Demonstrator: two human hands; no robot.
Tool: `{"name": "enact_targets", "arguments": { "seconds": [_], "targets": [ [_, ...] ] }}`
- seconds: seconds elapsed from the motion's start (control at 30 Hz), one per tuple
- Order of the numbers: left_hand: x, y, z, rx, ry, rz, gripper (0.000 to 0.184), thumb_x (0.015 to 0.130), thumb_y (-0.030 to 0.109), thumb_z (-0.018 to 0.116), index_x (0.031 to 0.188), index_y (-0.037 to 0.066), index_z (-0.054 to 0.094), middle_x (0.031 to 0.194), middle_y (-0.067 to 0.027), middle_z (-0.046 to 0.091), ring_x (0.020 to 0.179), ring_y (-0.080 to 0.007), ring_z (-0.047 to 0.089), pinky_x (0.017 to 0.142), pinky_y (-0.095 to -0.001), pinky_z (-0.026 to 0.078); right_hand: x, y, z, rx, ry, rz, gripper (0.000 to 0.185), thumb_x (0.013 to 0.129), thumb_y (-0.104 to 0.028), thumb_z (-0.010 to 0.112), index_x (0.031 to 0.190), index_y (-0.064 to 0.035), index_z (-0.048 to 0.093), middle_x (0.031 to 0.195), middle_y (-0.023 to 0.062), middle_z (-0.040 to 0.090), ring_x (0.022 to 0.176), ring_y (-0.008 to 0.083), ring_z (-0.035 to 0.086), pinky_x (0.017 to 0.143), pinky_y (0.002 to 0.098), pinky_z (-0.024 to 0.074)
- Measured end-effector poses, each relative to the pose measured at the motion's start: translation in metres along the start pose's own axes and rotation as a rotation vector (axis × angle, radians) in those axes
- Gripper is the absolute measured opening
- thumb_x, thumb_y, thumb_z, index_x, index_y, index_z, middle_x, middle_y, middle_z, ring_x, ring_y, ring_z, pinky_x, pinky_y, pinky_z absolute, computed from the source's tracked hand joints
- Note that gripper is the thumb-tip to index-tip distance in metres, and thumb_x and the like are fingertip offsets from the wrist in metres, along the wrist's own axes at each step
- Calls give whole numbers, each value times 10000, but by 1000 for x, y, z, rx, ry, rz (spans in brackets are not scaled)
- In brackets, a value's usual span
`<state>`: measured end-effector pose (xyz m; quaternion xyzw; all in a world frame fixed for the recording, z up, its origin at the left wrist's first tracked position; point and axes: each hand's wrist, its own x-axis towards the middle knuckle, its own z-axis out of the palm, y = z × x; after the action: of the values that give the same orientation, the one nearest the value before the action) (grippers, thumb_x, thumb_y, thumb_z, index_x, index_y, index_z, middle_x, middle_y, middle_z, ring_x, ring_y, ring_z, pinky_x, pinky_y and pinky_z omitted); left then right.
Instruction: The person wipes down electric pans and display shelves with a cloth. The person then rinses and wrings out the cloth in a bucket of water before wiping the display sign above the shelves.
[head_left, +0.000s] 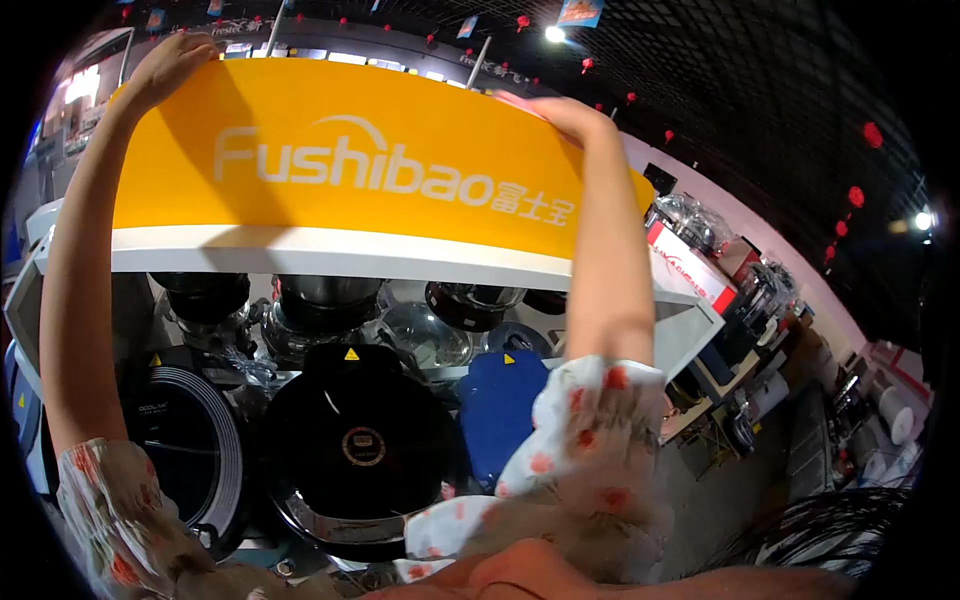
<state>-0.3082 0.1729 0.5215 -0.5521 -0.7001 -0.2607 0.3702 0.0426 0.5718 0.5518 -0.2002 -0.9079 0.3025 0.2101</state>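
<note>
A yellow sign board (350,150) with white "Fushibao" lettering spans the top of a display shelf in front of me. My left hand (178,66) rests at the board's upper left edge, its fingers curled over the top. Farther right, my right hand (565,115) lies on the same upper edge. Under its fingers is a thin pink thing (518,102) that looks like a cloth, mostly covered by the hand. Both arms are stretched up and forward, and the far side of the board is hidden.
Below the sign, pots (325,305) and glass lids stand on a white-framed shelf (690,325). Closer to me are a round black electric pan (350,440), another dark one (175,440) and a blue appliance (500,410). Boxed goods (690,265) line the right side.
</note>
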Motion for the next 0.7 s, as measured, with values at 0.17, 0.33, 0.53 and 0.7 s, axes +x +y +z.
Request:
{"name": "enact_targets", "arguments": {
  "seconds": [0.17,0.33,0.53,0.7],
  "targets": [
    [31,10,17,61,-160,-157,338,926,282,429,899,-2,609,791,-138,623,726,-242,615,696,-343,477,1,33,-51,-676,146,226,407,878,-436,558,1081,-101,670,960,55,676,861,126,592,717,313,471],
    [42,123,55,206,67,-200,383,899,370,445,895,39,639,830,-199,639,755,-362,613,710,-438,472,-36,-62,19,-582,118,123,369,850,-399,534,1129,-181,638,1074,44,641,915,113,576,815,312,438],
    [40,118,54,177,53,-249,423,890,400,417,826,28,607,783,-186,632,727,-347,612,679,-412,470,20,34,-53,-234,-275,15,789,766,-713,519,1327,-159,498,1367,68,481,1162,179,500,963,357,392],
    [38,107,63,225,171,-215,430,904,394,401,813,27,607,767,-180,631,711,-343,609,673,-406,469,-5,126,-131,-18,-131,104,535,869,-537,552,1233,-145,579,1202,46,604,1013,107,566,896,264,418]
  ]
}}
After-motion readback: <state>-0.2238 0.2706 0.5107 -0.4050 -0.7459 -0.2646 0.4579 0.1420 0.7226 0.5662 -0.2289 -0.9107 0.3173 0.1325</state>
